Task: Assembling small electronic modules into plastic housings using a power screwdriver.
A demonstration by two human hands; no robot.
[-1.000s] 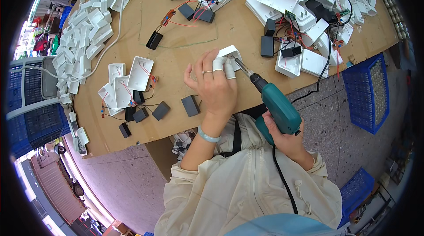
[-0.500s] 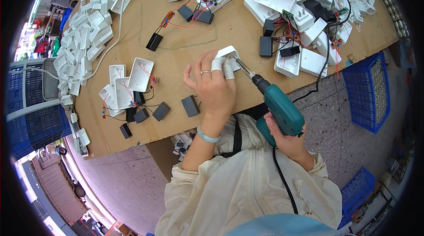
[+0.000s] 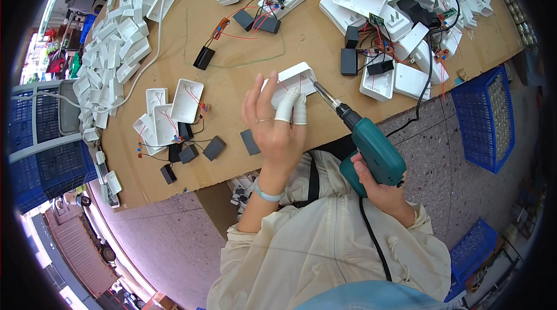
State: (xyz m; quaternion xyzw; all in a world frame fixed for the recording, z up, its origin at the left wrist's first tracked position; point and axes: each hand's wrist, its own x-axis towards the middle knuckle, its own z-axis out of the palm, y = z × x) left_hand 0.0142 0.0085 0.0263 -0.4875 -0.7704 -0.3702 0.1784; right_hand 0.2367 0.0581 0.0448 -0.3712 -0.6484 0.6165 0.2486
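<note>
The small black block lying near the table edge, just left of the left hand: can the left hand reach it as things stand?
Probably yes, but the left hand now holds the white casing against the electric screwdriver. The black block lies beside its palm, uncovered.

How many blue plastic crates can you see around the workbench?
4. One crate stands right of the table, one lies lower right by the person's side, and two stacked ones sit left of the table. Others may be hidden beyond the picture's rim.
</note>
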